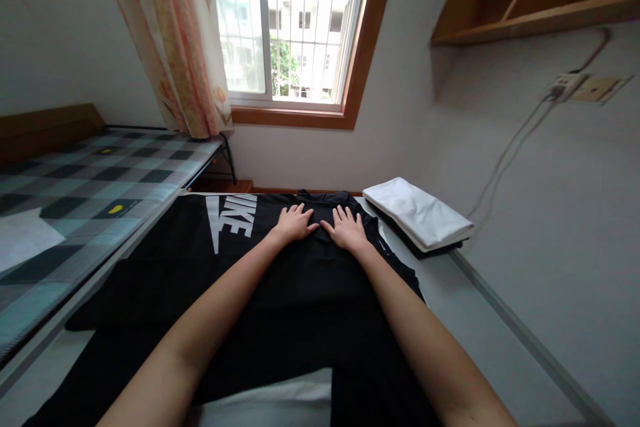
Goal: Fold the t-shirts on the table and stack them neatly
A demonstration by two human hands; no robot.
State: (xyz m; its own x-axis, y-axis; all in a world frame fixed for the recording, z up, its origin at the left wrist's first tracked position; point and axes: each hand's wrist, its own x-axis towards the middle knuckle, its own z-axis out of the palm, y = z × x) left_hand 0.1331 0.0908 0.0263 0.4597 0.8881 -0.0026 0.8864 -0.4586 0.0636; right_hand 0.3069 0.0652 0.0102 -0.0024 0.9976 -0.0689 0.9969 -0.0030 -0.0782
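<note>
A black garment (pixel 310 280) with large white NIKE lettering lies spread out on a white tabletop (pixel 480 327); whether it is a top or trousers I cannot tell. My left hand (pixel 295 221) rests palm down on its far part, to the right of the lettering, fingers stretched out. Close beside it, my right hand (pixel 346 227) lies flat on the same cloth, nearer the garment's right edge. The two thumbs almost meet. Small wrinkles show around the hands, and the far edge is slightly bunched. Neither hand grips anything visible.
A folded white cloth (pixel 420 210) sits on dark folded fabric at the right, by the wall. To the left is a bed with a checked mattress (pixel 150 160) and a white sheet (pixel 30 237) on it. A window, a curtain (pixel 185 40), a wall shelf (pixel 530 20) and hanging cords surround the table.
</note>
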